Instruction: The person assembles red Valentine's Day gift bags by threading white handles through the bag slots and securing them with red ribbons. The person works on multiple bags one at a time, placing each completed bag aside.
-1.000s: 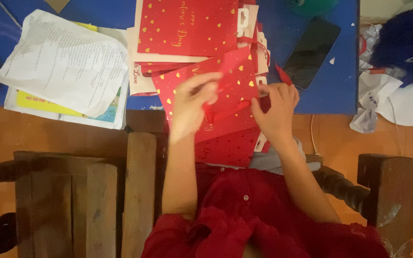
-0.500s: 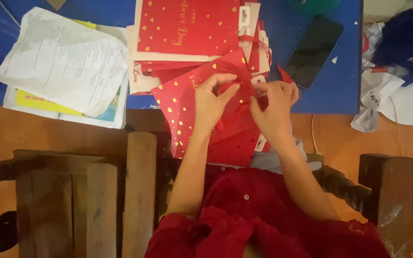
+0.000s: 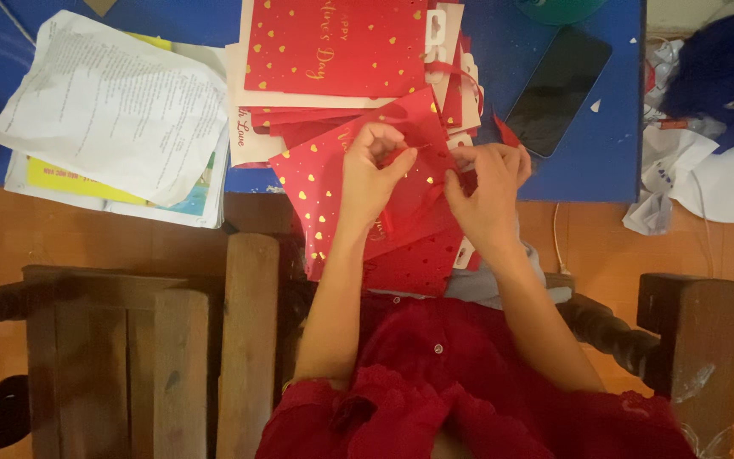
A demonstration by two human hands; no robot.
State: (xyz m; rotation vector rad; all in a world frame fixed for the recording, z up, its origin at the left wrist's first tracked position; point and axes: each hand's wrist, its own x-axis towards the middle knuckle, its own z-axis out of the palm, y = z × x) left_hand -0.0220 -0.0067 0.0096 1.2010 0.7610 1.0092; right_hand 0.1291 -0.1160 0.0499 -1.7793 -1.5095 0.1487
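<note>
Fingers pinched on both sides: the left hand point(image 3: 369, 180) nips a thin red ribbon point(image 3: 408, 158) over the red gift bag with gold hearts point(image 3: 324, 191), and the right hand point(image 3: 486, 189) closes on it from the other end, fingertips almost meeting. The bag overhangs the blue table's point(image 3: 605, 144) front edge above the lap. Red cards point(image 3: 333, 47) crowd behind, papers point(image 3: 112, 110) lie left, a black phone point(image 3: 558, 89) right. Open room is tight.
</note>
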